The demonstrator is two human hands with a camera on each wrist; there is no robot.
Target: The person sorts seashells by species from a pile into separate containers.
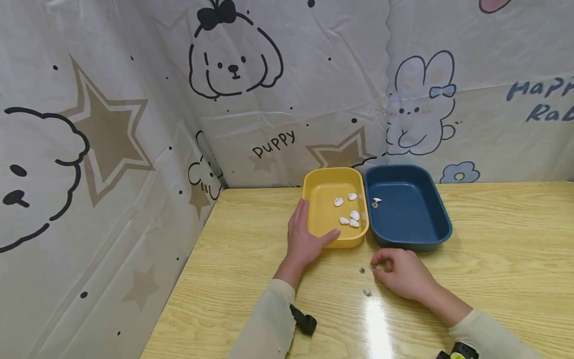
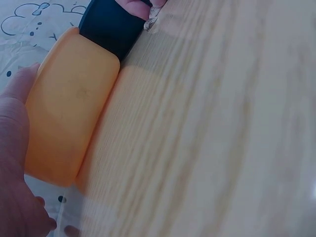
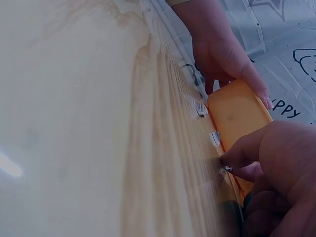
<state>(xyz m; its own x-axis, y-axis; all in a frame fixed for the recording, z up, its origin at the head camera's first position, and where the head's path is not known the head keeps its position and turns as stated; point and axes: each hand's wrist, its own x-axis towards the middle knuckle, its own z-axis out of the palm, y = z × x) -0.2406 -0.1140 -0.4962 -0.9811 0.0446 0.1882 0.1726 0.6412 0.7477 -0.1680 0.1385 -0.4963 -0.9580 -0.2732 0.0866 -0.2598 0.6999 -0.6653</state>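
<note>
My left hand (image 1: 307, 239) rests at the near left corner of a yellow tray (image 1: 320, 215), its thumb over the front rim and its fingers along the outer left side. Several white seashells (image 1: 338, 202) lie inside that tray. Close in front of the blue tray (image 1: 403, 219), my right hand (image 1: 405, 273) pinches a small greyish shell (image 3: 227, 169) between thumb and forefinger, low over the wooden table. Beside those fingertips lies a dark little shell (image 1: 361, 269), and a striped, paler shell (image 1: 366, 292) is nearer to me.
Both trays stand side by side against the back edge of the wooden table (image 1: 506, 239). Two small shells (image 1: 375, 204) sit by the blue tray's left wall. A patterned cloth (image 1: 287, 104) hangs behind and to the left. Black straps with devices circle both wrists.
</note>
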